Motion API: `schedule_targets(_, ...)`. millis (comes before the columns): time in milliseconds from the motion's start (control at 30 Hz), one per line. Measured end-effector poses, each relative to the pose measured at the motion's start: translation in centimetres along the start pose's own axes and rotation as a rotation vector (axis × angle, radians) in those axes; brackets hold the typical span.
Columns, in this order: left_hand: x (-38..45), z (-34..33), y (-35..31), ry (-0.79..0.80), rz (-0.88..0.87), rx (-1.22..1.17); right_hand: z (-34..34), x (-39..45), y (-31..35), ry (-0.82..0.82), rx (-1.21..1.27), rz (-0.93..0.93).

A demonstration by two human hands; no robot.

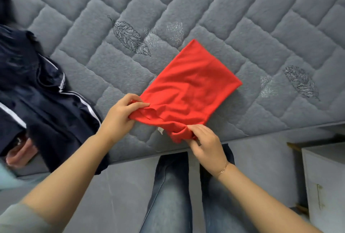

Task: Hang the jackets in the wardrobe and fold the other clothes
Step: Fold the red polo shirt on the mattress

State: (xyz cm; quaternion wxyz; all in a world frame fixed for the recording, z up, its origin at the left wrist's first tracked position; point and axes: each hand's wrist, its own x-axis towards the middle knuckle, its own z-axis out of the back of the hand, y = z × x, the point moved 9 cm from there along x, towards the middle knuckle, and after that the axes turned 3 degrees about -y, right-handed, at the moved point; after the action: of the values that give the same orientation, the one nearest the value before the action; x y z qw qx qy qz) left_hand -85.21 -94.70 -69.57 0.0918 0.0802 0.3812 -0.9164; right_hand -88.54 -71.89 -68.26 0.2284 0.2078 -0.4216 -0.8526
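A red garment (190, 87), folded into a rough rectangle, lies on the grey quilted mattress (168, 8) near its front edge. My left hand (121, 115) pinches the garment's near left corner, thumb on top. My right hand (207, 145) grips the bunched near right corner, where a small white label shows. A dark navy jacket (43, 102) with white piping lies spread on the mattress at the left, apart from both hands.
A pink piece of cloth (18, 154) peeks from under the navy jacket at the left edge. A white cabinet (324, 182) with a brass handle stands at the right on the floor. My legs in blue jeans (171, 191) stand against the bed's front.
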Motion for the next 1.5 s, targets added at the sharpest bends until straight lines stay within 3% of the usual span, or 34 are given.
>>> schedule_targets(133,-0.2,4.5,-5.4,0.037,0.071,-0.173,7.2,0.8,2.7,-0.04,0.29,-0.251)
schedule_targets(400,3.2,10.1,-12.6,0.174,0.311,-0.73,15.3,7.3,6.5,0.081,0.716,-0.407)
schedule_targets(600,10.2,3.8,-4.0,-0.099,0.74,-0.817,11.7,17.0,-3.3,0.046,0.524,-0.595)
schedule_targets(767,4.8,-3.9,3.3,-0.38,1.043,-0.813,7.7,14.6,-13.0,0.079,0.412,-0.811)
schedule_targets(967,-4.6,-12.2,1.5,-0.291,1.028,-0.763,5.6,2.9,-16.0,0.02,0.404,-0.868)
schedule_targets(1133,-7.5,-12.7,0.5,-0.399,0.996,-0.671,5.3,-1.6,-15.2,-0.074,0.333,-0.811)
schedule_targets(1233,-8.1,-12.0,-0.1,-0.435,0.934,-0.745,6.0,-1.5,-14.4,-0.106,0.254,-0.724)
schedule_targets(1500,-10.2,-14.7,-0.4,-0.326,1.07,-0.838,6.3,-2.2,-14.8,0.141,0.226,-0.712)
